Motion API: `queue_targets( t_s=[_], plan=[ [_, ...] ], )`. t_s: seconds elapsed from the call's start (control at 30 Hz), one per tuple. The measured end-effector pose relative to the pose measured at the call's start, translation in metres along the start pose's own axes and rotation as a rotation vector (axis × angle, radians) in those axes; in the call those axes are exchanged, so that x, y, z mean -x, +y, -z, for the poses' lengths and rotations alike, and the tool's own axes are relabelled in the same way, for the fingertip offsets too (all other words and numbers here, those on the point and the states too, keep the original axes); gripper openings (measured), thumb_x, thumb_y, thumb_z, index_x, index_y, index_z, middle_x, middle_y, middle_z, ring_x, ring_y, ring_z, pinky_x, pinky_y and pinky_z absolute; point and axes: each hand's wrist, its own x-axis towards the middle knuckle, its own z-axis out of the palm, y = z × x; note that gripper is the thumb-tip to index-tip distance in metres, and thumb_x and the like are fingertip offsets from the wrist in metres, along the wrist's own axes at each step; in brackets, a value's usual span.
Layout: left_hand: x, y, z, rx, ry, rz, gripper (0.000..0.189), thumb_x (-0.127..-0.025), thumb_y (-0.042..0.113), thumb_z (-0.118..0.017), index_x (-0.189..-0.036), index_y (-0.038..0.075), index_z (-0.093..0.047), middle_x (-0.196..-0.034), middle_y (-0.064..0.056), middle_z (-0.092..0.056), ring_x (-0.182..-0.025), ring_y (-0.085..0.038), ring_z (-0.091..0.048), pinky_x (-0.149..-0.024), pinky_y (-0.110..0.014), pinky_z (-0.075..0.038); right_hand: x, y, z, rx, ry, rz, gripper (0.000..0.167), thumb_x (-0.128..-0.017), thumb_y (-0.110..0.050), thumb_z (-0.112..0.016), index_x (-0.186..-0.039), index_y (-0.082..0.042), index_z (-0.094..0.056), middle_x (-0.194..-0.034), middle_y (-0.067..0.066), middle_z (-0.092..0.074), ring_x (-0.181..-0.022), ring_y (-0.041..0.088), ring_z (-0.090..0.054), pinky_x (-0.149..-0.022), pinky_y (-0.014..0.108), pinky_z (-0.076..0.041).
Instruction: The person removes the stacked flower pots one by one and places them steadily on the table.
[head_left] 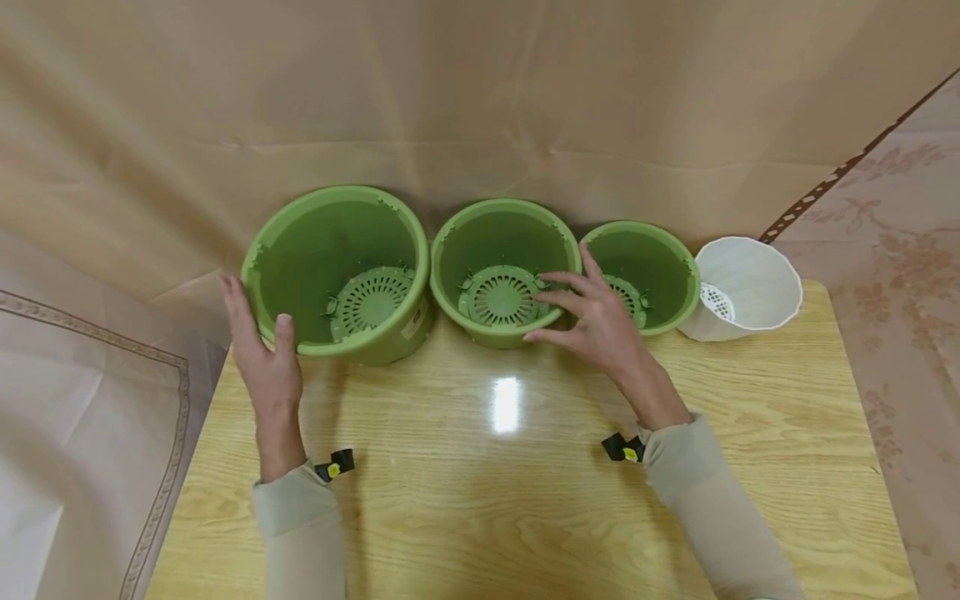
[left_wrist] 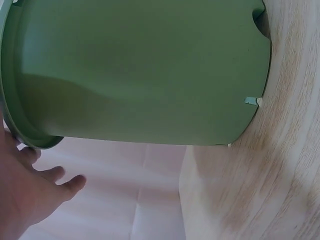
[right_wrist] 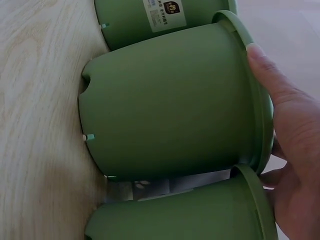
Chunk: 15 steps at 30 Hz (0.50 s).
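Note:
Four plastic flowerpots stand in a row. At the left end is the large green flowerpot (head_left: 330,225), and my left hand (head_left: 266,358) is at its left rim with fingers extended and thumb apart. In the left wrist view the fingers (left_wrist: 45,175) are by that rim. Beside it stands the medium green flowerpot (head_left: 502,221). My right hand (head_left: 600,325) is over its right rim, fingers spread above the opening, thumb by the front edge. In the right wrist view the thumb meets the rim (right_wrist: 257,95). The smaller green flowerpot (head_left: 667,267) is right of this hand.
A white flowerpot (head_left: 757,275) stands at the right end of the row. The wooden table (head_left: 480,500) lies in front, and a beige cloth (head_left: 480,100) hangs behind the pots. A label (right_wrist: 165,12) is on the large pot.

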Motion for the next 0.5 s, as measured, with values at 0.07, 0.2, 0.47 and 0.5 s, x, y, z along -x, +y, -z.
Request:
queue_targets(
  t_s=[0.07,0.2,0.47,0.5],
  plan=[
    [0.000,-0.008,0.001,-0.033,-0.004,-0.014,0.086,-0.092,0.067,-0.050,-0.157,0.015,-0.028,-0.166,-0.005,-0.012,-0.150,-0.014,-0.008,-0.120,-0.029,-0.003,0.000,0.000,0.001,0.022,-0.025,-0.016,0.072,-0.072,-0.067,-0.071,-0.111,-0.007,-0.075,-0.136,0.015,-0.059,-0.147,0.043,-0.015,-0.113,0.061,-0.024],
    [0.000,-0.014,0.002,-0.083,-0.020,-0.027,0.088,-0.088,0.076,-0.046,-0.156,0.022,-0.031,-0.165,0.001,-0.013,-0.151,-0.014,0.000,-0.119,-0.035,0.003,0.000,-0.001,0.005,0.058,-0.086,-0.040,0.085,-0.075,-0.074,-0.064,-0.129,-0.008,-0.067,-0.152,0.014,-0.043,-0.148,0.042,-0.011,-0.117,0.059,-0.014],
    [0.002,-0.010,-0.001,-0.203,-0.024,-0.132,0.092,-0.085,0.081,-0.044,-0.154,0.021,-0.037,-0.165,-0.001,-0.013,-0.151,-0.029,0.004,-0.118,-0.050,0.004,0.003,-0.001,0.020,0.127,-0.216,-0.163,0.101,-0.074,-0.061,-0.079,-0.156,-0.022,-0.035,-0.165,0.006,-0.015,-0.149,0.042,-0.006,-0.119,0.057,-0.010],
    [0.003,-0.009,-0.002,-0.224,-0.024,-0.149,0.092,-0.085,0.081,-0.044,-0.154,0.020,-0.037,-0.165,-0.003,-0.014,-0.151,-0.031,0.004,-0.118,-0.050,0.004,0.005,0.000,0.022,0.135,-0.220,-0.167,0.102,-0.074,-0.061,-0.078,-0.157,-0.022,-0.032,-0.165,0.007,-0.014,-0.149,0.043,-0.006,-0.119,0.056,-0.009]
  ],
)
